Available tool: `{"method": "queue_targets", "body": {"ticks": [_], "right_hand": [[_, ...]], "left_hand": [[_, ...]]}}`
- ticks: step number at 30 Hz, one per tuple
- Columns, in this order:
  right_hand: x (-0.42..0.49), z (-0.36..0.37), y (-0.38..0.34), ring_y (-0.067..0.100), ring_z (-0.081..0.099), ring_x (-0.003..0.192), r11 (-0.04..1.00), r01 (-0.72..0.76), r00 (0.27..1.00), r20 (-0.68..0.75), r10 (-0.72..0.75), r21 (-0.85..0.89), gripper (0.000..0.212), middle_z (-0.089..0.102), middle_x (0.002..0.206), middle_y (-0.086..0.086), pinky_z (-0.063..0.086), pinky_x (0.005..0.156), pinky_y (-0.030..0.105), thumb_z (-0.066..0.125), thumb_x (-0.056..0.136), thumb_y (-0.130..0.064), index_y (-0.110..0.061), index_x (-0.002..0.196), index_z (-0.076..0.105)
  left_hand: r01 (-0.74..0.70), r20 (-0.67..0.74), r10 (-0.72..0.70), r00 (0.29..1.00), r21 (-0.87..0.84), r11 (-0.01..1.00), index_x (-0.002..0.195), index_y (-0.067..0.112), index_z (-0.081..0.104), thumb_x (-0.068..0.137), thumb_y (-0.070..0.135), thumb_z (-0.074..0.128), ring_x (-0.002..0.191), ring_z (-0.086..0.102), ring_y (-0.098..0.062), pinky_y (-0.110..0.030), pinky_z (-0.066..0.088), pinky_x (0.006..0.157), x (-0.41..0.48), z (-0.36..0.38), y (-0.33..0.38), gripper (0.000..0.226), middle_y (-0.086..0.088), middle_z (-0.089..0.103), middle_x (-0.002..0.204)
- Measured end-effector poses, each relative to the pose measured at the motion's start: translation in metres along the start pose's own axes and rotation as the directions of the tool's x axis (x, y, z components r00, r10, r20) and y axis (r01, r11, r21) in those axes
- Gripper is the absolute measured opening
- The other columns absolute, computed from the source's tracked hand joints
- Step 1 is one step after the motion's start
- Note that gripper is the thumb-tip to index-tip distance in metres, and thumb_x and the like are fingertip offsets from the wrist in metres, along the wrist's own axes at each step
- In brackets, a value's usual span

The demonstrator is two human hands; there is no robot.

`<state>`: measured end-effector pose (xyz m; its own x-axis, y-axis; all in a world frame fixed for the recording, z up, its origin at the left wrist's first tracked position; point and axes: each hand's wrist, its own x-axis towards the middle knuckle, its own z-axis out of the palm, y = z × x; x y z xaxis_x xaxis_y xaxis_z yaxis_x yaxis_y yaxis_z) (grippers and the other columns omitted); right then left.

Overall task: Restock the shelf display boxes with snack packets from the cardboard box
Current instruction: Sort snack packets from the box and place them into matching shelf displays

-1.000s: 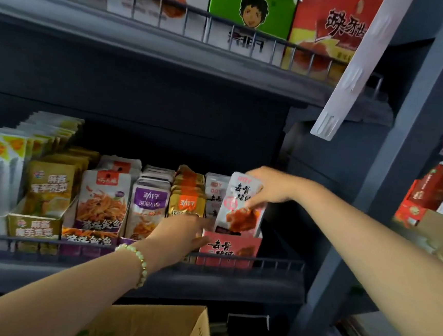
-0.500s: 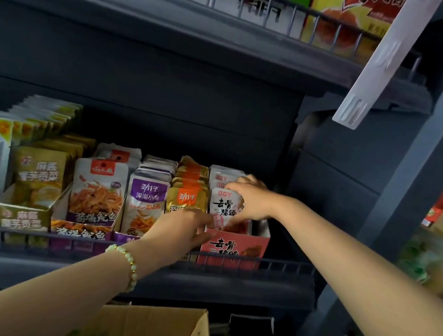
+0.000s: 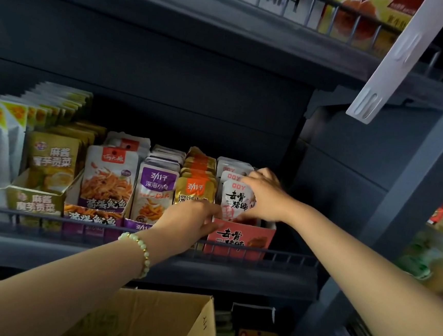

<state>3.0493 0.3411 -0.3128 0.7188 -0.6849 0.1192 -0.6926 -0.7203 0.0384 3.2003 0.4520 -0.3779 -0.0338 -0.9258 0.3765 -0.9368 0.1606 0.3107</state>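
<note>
At pink box (image 3: 241, 238) rim, left hand (image 3: 191, 220), right hand (image 3: 267, 197) holding front packet (image 3: 235, 197)

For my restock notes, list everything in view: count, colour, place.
pink display box: one, pink, middle shelf, right end
white packets: row, white, in pink display box
gold packets: row, gold, left of it
purple packets: row, purple-white, further left
orange-labelled packets: row, white-orange, left again
olive packets: row, olive, left again
cardboard box: one, brown, below shelf
bracelet: one, pale green, left wrist
left hand: one, touching pink display box front
right hand: one, gripping front white packets
</note>
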Motion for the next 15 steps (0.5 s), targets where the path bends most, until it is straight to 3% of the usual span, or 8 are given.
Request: {"method": "queue_targets", "body": {"ticks": [5,7,11,15], "right_hand": [[0.002,0.009,0.000,0.020,0.027,0.127,0.998,0.060,0.980,-0.189,-0.062,-0.014,0.075,0.040,0.131,0.001,0.020,0.109,0.030,0.077,0.077,-0.040,-0.015,0.138,0.042],[0.007,0.015,0.000,0.021,0.031,0.125,0.996,0.059,0.966,-0.255,-0.040,0.068,0.071,0.041,0.130,0.001,0.026,0.108,0.032,0.077,0.078,-0.035,-0.015,0.138,0.043],[0.017,0.028,-0.004,0.025,0.025,0.133,0.977,0.070,0.967,-0.256,-0.017,0.200,0.080,0.035,0.141,0.003,0.024,0.113,0.044,0.079,0.076,-0.029,-0.020,0.144,0.037],[0.017,0.036,0.000,0.028,0.015,0.141,0.969,0.077,0.967,-0.255,-0.016,0.233,0.091,0.026,0.149,0.002,0.021,0.117,0.050,0.081,0.074,-0.026,-0.022,0.149,0.028]], "left_hand": [[-0.010,-0.027,0.010,1.000,-0.032,0.999,0.101,0.020,0.060,0.097,0.037,0.052,0.077,0.055,-0.012,-0.025,0.045,0.066,-0.002,0.003,0.000,0.018,0.008,0.055,0.084],[-0.015,-0.032,0.014,0.999,-0.036,0.999,0.095,0.022,0.057,0.097,0.036,0.052,0.076,0.054,-0.011,-0.023,0.043,0.064,-0.002,0.003,0.000,0.015,0.009,0.054,0.083],[-0.012,-0.032,0.011,0.999,-0.022,1.000,0.085,0.025,0.047,0.097,0.036,0.052,0.074,0.053,-0.012,-0.025,0.042,0.064,-0.002,0.002,0.001,0.017,0.008,0.053,0.081],[-0.012,-0.032,0.012,0.999,-0.023,1.000,0.088,0.025,0.051,0.097,0.037,0.051,0.075,0.054,-0.011,-0.026,0.047,0.066,-0.003,0.001,0.002,0.014,0.008,0.054,0.082]]}}
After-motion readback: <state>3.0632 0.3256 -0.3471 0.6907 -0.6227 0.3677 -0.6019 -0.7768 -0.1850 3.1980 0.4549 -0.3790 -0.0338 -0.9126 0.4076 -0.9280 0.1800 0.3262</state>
